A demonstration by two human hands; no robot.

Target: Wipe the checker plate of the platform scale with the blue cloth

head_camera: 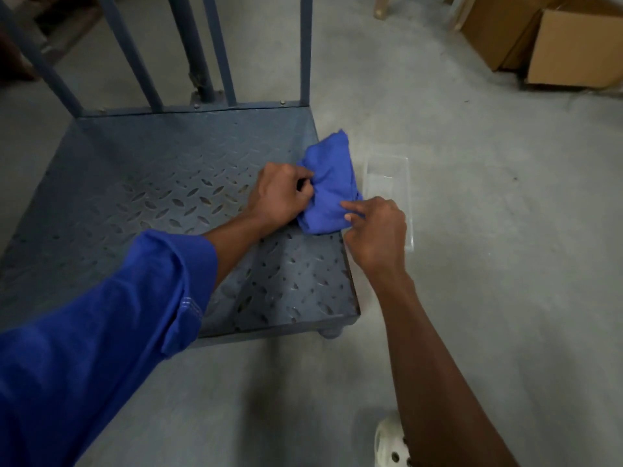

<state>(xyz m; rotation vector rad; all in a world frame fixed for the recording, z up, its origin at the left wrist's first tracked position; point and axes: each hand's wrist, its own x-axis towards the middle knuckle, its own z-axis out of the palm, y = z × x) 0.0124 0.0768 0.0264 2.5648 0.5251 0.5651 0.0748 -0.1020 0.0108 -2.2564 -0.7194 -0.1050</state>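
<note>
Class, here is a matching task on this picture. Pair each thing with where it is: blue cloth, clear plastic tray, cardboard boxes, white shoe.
Things:
1. blue cloth
2. clear plastic tray
3. cardboard boxes
4. white shoe

Places:
A. on the floor, against the scale's right edge
B. bottom edge of the picture, on the floor
C. on the checker plate, held by the left hand and right hand
D. top right, on the floor

Pairs: 1-C, 2-A, 3-D, 4-B

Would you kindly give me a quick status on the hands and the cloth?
Left hand and right hand both pinching the blue cloth. Cloth bunched at right edge of checker plate. Clear plastic tray on floor beside; plate unobstructed.
</note>
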